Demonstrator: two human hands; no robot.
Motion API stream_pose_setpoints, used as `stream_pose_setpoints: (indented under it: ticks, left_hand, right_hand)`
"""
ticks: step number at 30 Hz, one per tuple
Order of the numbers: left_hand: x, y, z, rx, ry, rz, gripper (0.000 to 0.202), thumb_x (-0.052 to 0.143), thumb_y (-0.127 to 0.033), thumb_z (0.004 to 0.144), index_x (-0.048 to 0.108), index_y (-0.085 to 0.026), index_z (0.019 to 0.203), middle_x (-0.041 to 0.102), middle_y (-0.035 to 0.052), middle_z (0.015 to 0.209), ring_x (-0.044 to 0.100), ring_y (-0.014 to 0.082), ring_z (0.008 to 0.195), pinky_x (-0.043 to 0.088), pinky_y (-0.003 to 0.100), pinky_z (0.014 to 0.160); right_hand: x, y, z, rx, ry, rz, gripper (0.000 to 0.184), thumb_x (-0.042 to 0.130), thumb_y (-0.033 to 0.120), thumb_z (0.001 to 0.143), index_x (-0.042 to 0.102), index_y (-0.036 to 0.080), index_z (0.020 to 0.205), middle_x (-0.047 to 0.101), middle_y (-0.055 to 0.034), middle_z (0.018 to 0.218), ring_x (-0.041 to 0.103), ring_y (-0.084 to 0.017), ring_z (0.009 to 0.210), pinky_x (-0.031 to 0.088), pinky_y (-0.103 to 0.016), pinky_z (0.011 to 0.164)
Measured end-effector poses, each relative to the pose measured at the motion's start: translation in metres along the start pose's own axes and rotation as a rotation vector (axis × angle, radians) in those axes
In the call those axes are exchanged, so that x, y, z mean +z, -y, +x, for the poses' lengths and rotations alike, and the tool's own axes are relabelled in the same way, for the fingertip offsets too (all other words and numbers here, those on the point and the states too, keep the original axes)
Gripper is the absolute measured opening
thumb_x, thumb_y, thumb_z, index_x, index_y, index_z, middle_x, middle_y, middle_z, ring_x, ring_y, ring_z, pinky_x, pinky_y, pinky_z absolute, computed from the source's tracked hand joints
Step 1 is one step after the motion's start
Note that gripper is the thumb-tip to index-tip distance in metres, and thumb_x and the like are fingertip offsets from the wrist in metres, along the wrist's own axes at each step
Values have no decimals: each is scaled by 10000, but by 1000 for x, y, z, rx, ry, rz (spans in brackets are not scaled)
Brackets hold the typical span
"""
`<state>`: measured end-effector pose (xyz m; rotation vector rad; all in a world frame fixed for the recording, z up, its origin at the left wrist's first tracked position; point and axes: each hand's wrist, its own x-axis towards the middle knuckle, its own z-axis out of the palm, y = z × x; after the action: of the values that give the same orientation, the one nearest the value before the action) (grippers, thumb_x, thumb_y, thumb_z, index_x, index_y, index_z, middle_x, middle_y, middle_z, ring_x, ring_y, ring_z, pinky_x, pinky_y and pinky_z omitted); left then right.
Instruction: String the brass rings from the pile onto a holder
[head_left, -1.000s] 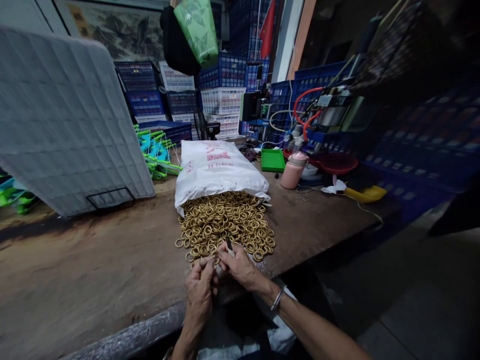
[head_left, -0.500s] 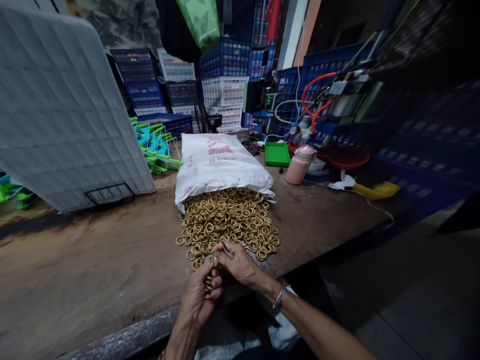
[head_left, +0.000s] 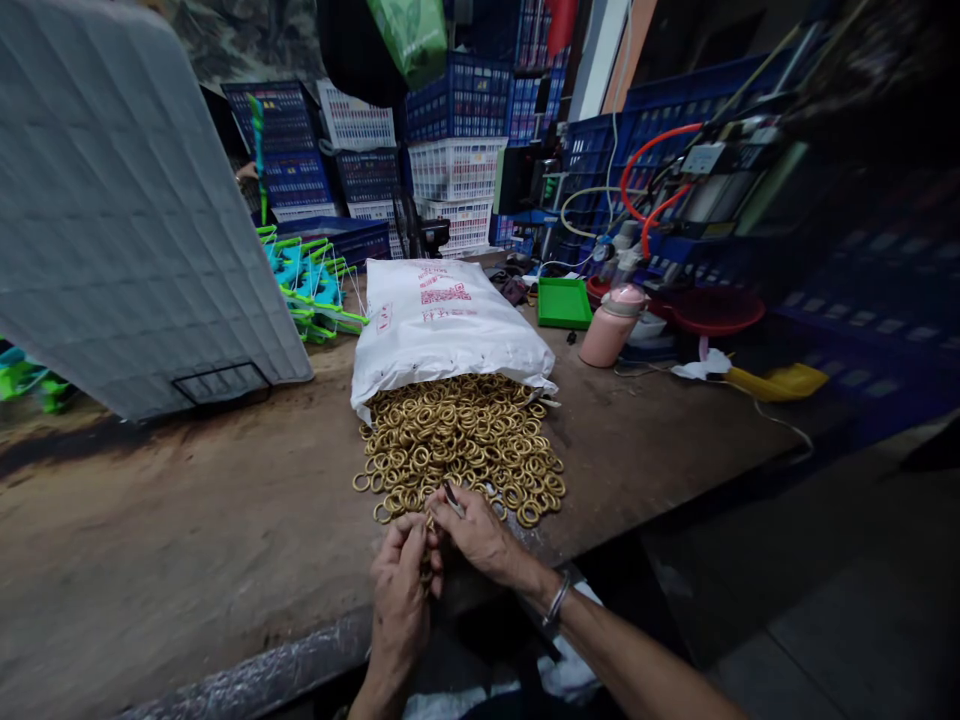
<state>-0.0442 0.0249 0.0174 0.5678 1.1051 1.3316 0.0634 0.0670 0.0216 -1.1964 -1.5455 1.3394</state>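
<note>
left hand [head_left: 401,588] has rolled palm-down, fingers shut on rings [head_left: 426,573], stack secure; right hand [head_left: 474,532] pinches tool [head_left: 452,497] at pile's [head_left: 459,440] near edge.

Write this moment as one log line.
left hand: grips rings | right hand: pinches thin tool | ring pile: spilled from white sack

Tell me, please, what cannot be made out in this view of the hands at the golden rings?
All in the head view:
- Held rings: count hidden by fingers of the left hand.
- Thin dark tool in the right hand: too small to identify.
- White sack: its cloth hides what is inside.
- Machine at the right: dark and blurred.
- Behind the grey panel: blocked by it.
</note>
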Motion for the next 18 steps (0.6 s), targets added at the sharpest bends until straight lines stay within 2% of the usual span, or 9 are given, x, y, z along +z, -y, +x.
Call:
stream_pose_setpoints:
  ticks: [3, 6, 10, 14, 18]
  left_hand:
    - [-5, 6, 3, 26, 2, 171, 347, 627, -466, 672, 537, -172, 832, 486, -62, 521, 388, 42, 360, 289, 133, 318]
    - [-8, 6, 5, -1, 44, 246, 355, 606, -509, 667, 528, -168, 725, 444, -70, 473, 351, 39, 340, 272, 131, 304]
    - [-6, 1, 1, -94, 119, 135, 315, 611, -476, 683, 505, -186, 747, 475, -67, 532, 379, 32, 373, 291, 118, 334]
    - [-2, -4, -3, -147, 105, 79, 327, 629, -475, 665, 484, -191, 737, 479, -72, 533, 381, 27, 365, 273, 113, 334]
    - [-1, -3, -2, -140, 70, 84, 357, 646, -490, 639, 475, -194, 742, 501, -67, 547, 404, 32, 373, 292, 119, 344]
  right_hand:
    - [0, -3, 1, 3, 27, 45, 276, 443, 407, 824, 540, 156, 767, 503, 34, 642, 444, -87, 600, 357, -192, 567]
    - [-1, -3, 1, -2, 55, 64, 250, 442, 388, 823, 520, 160, 754, 501, 33, 649, 446, -87, 604, 357, -191, 562]
    - [-3, 4, 0, 5, 64, 16, 251, 431, 382, 824, 492, 166, 711, 469, 39, 613, 419, -88, 579, 335, -197, 537]
    - [-6, 5, 2, 1, 0, -54, 286, 385, 349, 840, 449, 173, 624, 438, 42, 563, 389, -85, 541, 317, -203, 531]
    - [-9, 0, -1, -84, -58, -312, 222, 393, 267, 823, 459, 176, 632, 439, 38, 565, 377, -90, 542, 282, -204, 526]
